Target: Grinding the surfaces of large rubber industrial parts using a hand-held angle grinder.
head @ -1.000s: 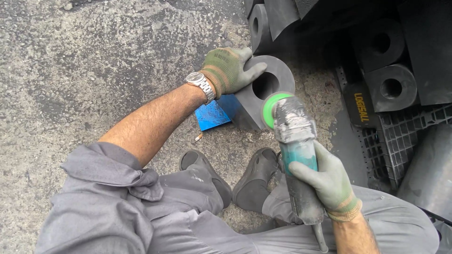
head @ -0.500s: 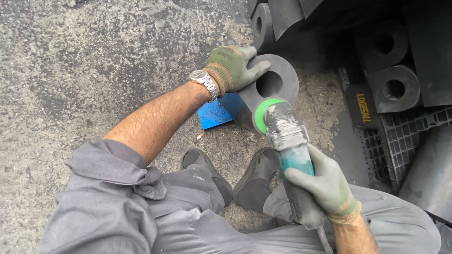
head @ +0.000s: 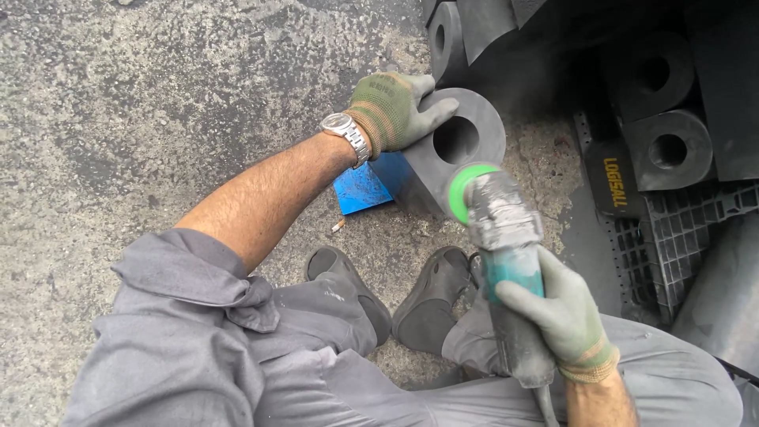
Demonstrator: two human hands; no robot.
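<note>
A dark grey block (head: pixel 451 150) with a rounded top and a round hole lies on the concrete ground. My gloved left hand (head: pixel 391 111) grips its upper left edge; a metal watch sits on that wrist. My gloved right hand (head: pixel 557 312) holds the teal body of an angle grinder (head: pixel 502 237). The grinder's green disc (head: pixel 468 190) touches the block's lower right edge. A blue piece (head: pixel 360 188) lies under the block's left end.
More dark blocks with holes (head: pixel 668 146) are stacked on a black plastic pallet (head: pixel 672 245) at the right. Another block (head: pixel 447 35) stands behind. My shoes (head: pixel 431 296) rest just below the block. A cigarette butt (head: pixel 337 226) lies on the ground.
The grinder's disc shifted slightly left along the block's lower edge, then back toward its right edge. My left hand kept its hold on the block.
</note>
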